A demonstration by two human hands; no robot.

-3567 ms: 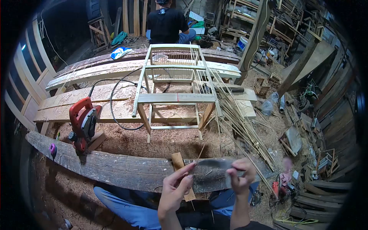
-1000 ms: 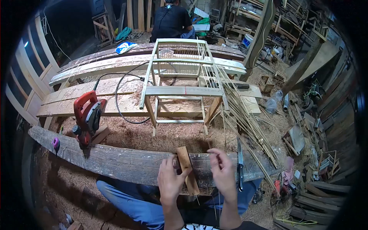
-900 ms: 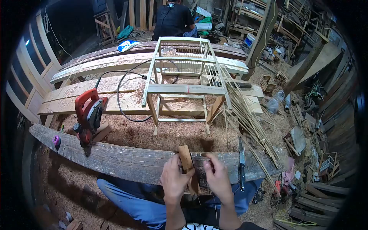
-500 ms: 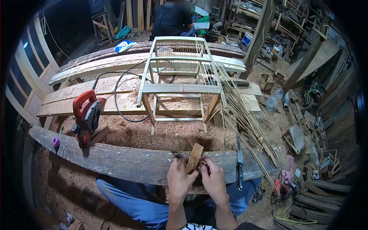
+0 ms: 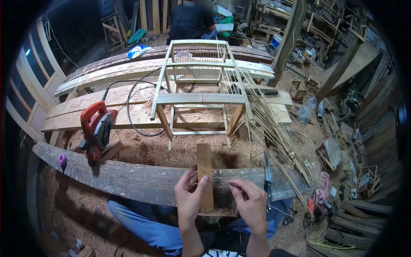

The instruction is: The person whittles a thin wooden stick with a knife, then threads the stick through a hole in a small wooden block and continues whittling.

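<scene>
Upright over the worn plank bench [image 5: 128, 180], a small flat wooden block [image 5: 204, 154] is gripped by my left hand [image 5: 189, 195], its thumb pressed on the block's face. My right hand [image 5: 250, 203] pinches one end of a thin strip [image 5: 220, 178] that reaches across to the block. Just right of that hand lies a knife [image 5: 268, 180] with a black handle. Beyond the bench stands a wooden frame [image 5: 201, 99] with thin bars in its upper part.
A red power planer [image 5: 96, 128] sits at the left, its black cable looping over the planks [image 5: 85, 115]. Bamboo strips [image 5: 282, 145] lean across the bench's right side. A person [image 5: 192, 21] in dark clothing sits at the back.
My hands have moved apart, the right one going right. The block has turned from slanted to nearly upright and shifted left, and the thin strip between my hands now shows.
</scene>
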